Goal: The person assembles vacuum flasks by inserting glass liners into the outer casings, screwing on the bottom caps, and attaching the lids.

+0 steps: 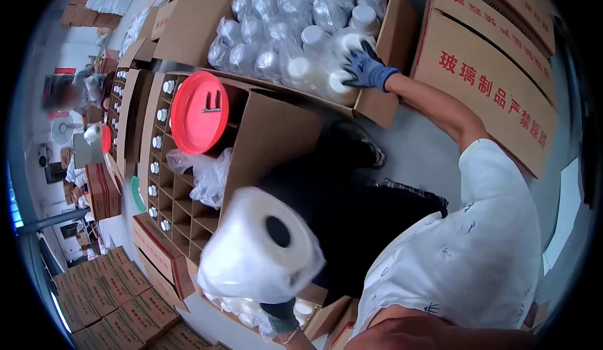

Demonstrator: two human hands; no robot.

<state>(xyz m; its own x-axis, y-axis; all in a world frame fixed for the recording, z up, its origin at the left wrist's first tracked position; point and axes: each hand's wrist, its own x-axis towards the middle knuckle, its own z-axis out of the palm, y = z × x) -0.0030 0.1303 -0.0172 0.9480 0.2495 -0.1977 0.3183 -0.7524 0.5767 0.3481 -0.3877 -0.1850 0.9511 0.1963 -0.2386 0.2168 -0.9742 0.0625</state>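
Note:
My right hand (pixel 369 72), in a blue and dark glove, reaches into an open carton at the top. Its fingers are spread over the white tops of bagged bottles (pixel 341 86) at the carton's near corner, touching the plastic. Lower down, my left hand (pixel 281 317), in a dark glove, is under a large white cylinder (pixel 242 249) in clear plastic, with a dark round opening at one end. The cylinder is blurred and hides most of my left fingers. Clear bags cover the several bottles (pixel 276 10) filling the carton (pixel 383 36).
Left of my legs stands a divided carton (pixel 179 193) with white-capped bottles, a red round tray (pixel 195 124) and crumpled plastic (pixel 213 177). Flat-topped cartons (pixel 483 73) stand at the upper right. More cartons (pixel 119 300) are stacked at the lower left. A person (pixel 59 92) is in the background.

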